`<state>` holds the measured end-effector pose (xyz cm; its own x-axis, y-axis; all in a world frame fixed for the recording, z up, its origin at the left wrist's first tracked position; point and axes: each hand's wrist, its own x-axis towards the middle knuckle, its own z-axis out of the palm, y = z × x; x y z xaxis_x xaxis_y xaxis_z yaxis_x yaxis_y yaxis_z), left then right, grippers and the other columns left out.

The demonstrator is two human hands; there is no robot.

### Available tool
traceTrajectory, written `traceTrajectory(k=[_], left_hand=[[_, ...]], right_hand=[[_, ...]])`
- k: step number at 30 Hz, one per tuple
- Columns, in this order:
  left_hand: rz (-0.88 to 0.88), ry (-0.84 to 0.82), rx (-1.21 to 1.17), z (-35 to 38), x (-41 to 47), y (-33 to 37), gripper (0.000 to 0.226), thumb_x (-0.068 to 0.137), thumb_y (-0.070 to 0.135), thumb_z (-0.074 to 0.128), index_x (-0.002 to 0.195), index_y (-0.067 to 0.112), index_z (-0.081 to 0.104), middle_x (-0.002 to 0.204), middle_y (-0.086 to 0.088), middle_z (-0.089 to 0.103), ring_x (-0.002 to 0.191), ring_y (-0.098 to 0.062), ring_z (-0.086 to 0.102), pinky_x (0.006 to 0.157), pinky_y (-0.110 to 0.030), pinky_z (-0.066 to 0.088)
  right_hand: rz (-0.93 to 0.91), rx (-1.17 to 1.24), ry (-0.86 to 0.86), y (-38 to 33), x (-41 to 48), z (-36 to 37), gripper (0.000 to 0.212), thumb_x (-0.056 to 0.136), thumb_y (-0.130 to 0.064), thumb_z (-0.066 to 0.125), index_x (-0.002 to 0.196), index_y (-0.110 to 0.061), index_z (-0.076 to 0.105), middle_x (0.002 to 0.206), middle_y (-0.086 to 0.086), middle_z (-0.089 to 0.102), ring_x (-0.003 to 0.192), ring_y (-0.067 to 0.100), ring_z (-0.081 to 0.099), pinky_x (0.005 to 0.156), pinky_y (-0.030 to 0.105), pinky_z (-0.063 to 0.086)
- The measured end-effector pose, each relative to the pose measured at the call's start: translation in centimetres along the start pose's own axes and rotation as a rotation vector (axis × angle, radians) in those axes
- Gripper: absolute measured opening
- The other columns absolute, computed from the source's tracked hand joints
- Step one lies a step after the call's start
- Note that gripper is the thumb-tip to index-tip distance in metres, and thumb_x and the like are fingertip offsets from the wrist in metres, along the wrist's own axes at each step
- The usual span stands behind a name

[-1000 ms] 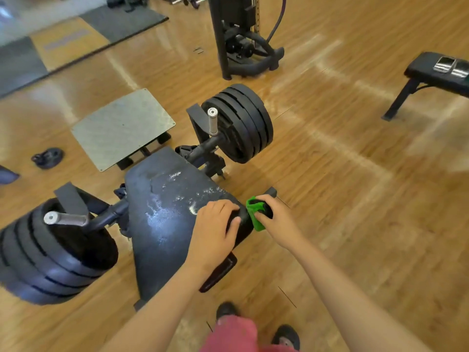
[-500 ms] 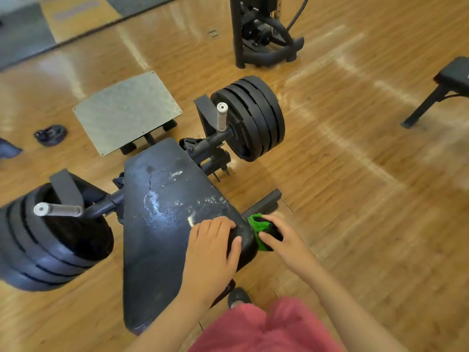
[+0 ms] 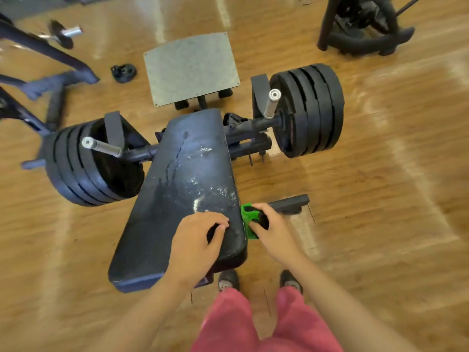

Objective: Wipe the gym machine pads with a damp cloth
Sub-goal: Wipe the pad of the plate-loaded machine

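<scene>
A long black machine pad [image 3: 177, 189] with worn, cracked patches lies in front of me, running away from my feet. My left hand [image 3: 198, 240] rests flat on the pad's near right part, fingers slightly spread, holding nothing. My right hand [image 3: 269, 229] grips a bright green cloth [image 3: 247, 219] and presses it against the pad's right side edge. Most of the cloth is hidden under my fingers.
Stacks of black weight plates sit on the machine's left [image 3: 86, 163] and right [image 3: 309, 110] pegs. A grey metal footplate [image 3: 190, 67] lies beyond the pad. Other machine frames stand at far left [image 3: 38, 80] and top right [image 3: 365, 29]. My shoes [image 3: 228, 279] stand by the pad's near end.
My head has shifted so I look straight down along the pad. Both hands stay at the pad's right edge, the cloth sliding slightly along the side.
</scene>
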<state>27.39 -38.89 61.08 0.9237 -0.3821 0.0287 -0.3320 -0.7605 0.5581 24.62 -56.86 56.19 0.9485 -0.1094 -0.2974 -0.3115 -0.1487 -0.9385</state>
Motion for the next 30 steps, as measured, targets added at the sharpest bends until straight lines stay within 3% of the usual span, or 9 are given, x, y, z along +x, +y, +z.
traceTrajectory(k=[3,7,12,17,20,24,28,30], left_hand=[[-0.118,0.091,0.076,1.2,-0.7,1.7,0.012,0.088,0.020,0.060,0.085,0.030,0.067,0.093,0.021,0.067,0.090,-0.002,0.061,0.083,-0.027,0.049],[-0.122,0.153,0.202,1.7,-1.1,2.7,0.011,0.084,0.026,0.055,0.085,0.030,0.066,0.092,0.021,0.067,0.089,-0.004,0.062,0.082,-0.034,0.050],[-0.154,0.204,0.266,2.0,-1.3,3.3,0.016,0.084,0.030,0.048,0.085,0.031,0.064,0.092,0.022,0.066,0.090,0.001,0.057,0.083,-0.021,0.037],[-0.174,0.241,0.279,2.4,-1.3,3.4,0.018,0.085,0.029,0.047,0.086,0.029,0.064,0.093,0.021,0.066,0.089,0.000,0.056,0.078,-0.019,0.035],[-0.189,0.257,0.275,2.6,-1.3,3.2,0.018,0.085,0.028,0.045,0.086,0.027,0.063,0.094,0.020,0.066,0.088,-0.001,0.056,0.076,-0.019,0.035],[-0.199,0.249,0.286,2.6,-1.3,3.3,0.021,0.086,0.029,0.043,0.086,0.026,0.063,0.094,0.018,0.065,0.087,-0.003,0.055,0.076,-0.021,0.037],[-0.198,0.228,0.300,2.5,-1.1,3.4,0.021,0.085,0.029,0.042,0.085,0.025,0.062,0.093,0.017,0.065,0.085,-0.005,0.055,0.076,-0.023,0.036],[-0.185,0.217,0.313,2.5,-1.2,3.4,0.020,0.084,0.028,0.042,0.085,0.023,0.061,0.093,0.016,0.064,0.085,-0.008,0.055,0.075,-0.025,0.037]], right_hand=[[-0.008,0.045,-0.051,0.5,-2.2,-0.6,0.030,0.090,-0.004,0.062,0.107,-0.027,0.056,0.104,-0.012,0.063,0.097,-0.011,0.057,0.082,0.007,0.042],[-0.029,0.141,-0.115,1.1,-3.8,-1.0,0.037,0.088,0.000,0.062,0.105,-0.033,0.057,0.105,-0.013,0.065,0.101,-0.004,0.059,0.085,0.010,0.044],[-0.047,0.144,-0.119,1.2,-1.2,-0.7,0.044,0.087,0.003,0.060,0.099,-0.039,0.055,0.101,-0.017,0.063,0.098,-0.007,0.059,0.084,0.010,0.043],[-0.052,0.102,-0.096,1.6,3.0,-0.3,0.030,0.090,-0.003,0.059,0.112,-0.022,0.060,0.109,-0.008,0.065,0.104,0.005,0.059,0.093,0.024,0.047],[-0.051,0.085,-0.100,2.0,3.8,-0.4,0.030,0.090,-0.004,0.061,0.116,-0.018,0.060,0.110,-0.006,0.064,0.106,0.007,0.058,0.095,0.027,0.047],[-0.035,0.140,-0.120,2.2,2.4,-0.6,0.031,0.090,-0.003,0.061,0.116,-0.018,0.057,0.111,-0.006,0.063,0.107,0.004,0.058,0.092,0.016,0.045],[-0.049,0.169,-0.151,2.4,0.2,-0.7,0.032,0.089,-0.001,0.061,0.111,-0.024,0.056,0.105,-0.019,0.059,0.101,-0.015,0.053,0.085,0.006,0.039],[-0.054,0.171,-0.158,2.4,0.2,-0.7,0.032,0.089,0.000,0.060,0.110,-0.023,0.057,0.104,-0.020,0.059,0.100,-0.016,0.053,0.084,0.004,0.039]])
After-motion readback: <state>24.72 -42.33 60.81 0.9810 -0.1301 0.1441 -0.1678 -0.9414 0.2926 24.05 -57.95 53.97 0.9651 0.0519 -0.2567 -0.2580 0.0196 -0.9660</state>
